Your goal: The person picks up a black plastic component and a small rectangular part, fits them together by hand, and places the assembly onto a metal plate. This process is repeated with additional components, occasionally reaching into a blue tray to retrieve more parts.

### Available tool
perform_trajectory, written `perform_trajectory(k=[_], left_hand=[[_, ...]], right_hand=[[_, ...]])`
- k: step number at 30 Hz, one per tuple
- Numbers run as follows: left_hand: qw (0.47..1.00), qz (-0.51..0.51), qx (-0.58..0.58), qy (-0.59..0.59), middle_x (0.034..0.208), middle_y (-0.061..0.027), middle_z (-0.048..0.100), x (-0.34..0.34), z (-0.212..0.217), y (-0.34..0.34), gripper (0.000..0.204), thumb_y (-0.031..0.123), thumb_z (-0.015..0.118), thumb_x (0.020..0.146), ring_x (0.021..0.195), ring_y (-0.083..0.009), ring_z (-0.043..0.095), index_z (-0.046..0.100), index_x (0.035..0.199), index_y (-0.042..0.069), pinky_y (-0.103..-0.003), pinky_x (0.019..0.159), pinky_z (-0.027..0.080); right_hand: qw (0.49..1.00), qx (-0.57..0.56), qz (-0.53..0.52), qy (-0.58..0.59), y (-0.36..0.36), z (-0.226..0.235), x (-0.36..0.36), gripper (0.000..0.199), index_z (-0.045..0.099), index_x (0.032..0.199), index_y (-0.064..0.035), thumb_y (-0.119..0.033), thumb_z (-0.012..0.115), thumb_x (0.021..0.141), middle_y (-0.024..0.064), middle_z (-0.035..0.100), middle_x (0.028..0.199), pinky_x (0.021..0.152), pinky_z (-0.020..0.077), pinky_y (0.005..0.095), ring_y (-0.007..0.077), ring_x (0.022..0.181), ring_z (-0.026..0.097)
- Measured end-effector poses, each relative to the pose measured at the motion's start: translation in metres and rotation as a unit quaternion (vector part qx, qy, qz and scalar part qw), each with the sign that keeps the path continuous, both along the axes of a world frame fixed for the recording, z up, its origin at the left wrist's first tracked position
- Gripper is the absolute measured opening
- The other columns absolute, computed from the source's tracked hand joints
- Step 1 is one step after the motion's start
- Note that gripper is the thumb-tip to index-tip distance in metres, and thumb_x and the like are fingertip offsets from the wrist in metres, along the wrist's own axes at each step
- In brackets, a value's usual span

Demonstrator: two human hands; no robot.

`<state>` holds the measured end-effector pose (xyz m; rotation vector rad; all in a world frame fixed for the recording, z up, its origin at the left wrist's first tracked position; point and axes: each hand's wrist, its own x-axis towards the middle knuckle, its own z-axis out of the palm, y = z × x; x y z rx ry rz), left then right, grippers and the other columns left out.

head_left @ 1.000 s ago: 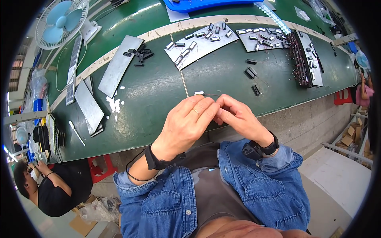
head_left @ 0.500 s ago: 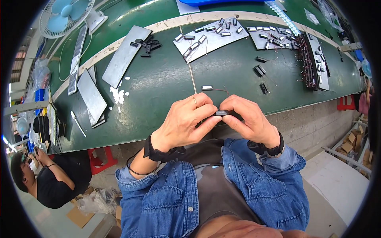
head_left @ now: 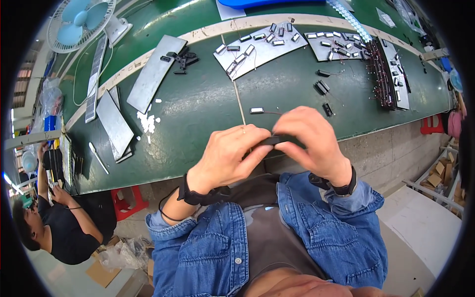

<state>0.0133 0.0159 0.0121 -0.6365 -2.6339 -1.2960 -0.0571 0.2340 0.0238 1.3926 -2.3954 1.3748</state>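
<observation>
One black part (head_left: 268,141), five o'clock from a wired piece (head_left: 257,110), seems mid-adjustment, left hand (head_left: 225,154) pinching, right hand (head_left: 316,143) grip unclear, steadiness likely needed next.

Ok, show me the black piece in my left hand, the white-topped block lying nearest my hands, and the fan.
Black piece (head_left: 270,141): head view, exposed middle.
White-topped block (head_left: 257,110): head view, white top.
Fan (head_left: 80,19): head view, central hub.
</observation>
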Motion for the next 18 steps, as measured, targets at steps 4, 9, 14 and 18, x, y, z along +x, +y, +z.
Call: perform_trajectory(k=[4,9,14,18], left_hand=[[0.95,0.039,0.253,-0.177,0.088,-0.0054,0.069,0.006,-0.013,0.005,0.019,0.02,0.066,0.101,0.062,-0.0131,0.06,0.066,0.11,0.003,-0.031,0.056,0.05],[0.819,0.023,0.452,-0.352,0.085,-0.0026,0.07,0.006,-0.009,0.017,0.019,0.019,0.063,0.105,0.063,-0.0072,0.058,0.069,0.111,0.002,-0.027,0.056,0.048],[0.893,0.018,0.224,-0.389,0.081,0.0006,0.067,0.004,-0.001,0.001,0.019,0.018,0.064,0.105,0.063,-0.0047,0.055,0.071,0.109,0.002,-0.023,0.055,0.044],[0.964,0.111,0.164,-0.179,0.08,0.0023,0.066,0.001,0.003,-0.014,0.022,0.022,0.064,0.105,0.061,-0.0039,0.053,0.07,0.113,0.002,-0.021,0.054,0.042]], right_hand=[[0.952,-0.233,-0.133,-0.147,-0.009,-0.012,0.011,0.03,0.068,0.119,-0.0003,-0.019,0.072,0.096,0.0104,0.069,0.117,0.084,0.0521,0.0359,0.0205,0.091,0.065],[0.898,-0.221,-0.064,-0.376,-0.019,-0.015,0.029,0.033,0.069,0.129,-0.0009,-0.012,0.071,0.098,0.0108,0.07,0.124,0.086,0.0544,0.031,0.0144,0.1,0.066],[0.899,-0.137,-0.056,-0.413,-0.018,-0.009,0.028,0.027,0.072,0.119,0.0012,-0.005,0.072,0.093,0.0068,0.076,0.104,0.069,0.0544,0.0314,0.0166,0.079,0.069],[0.992,-0.054,-0.092,-0.07,-0.02,-0.018,0.023,0.026,0.075,0.112,-0.0002,-0.001,0.076,0.086,0.008,0.077,0.091,0.068,0.0542,0.0327,0.0211,0.076,0.069]])
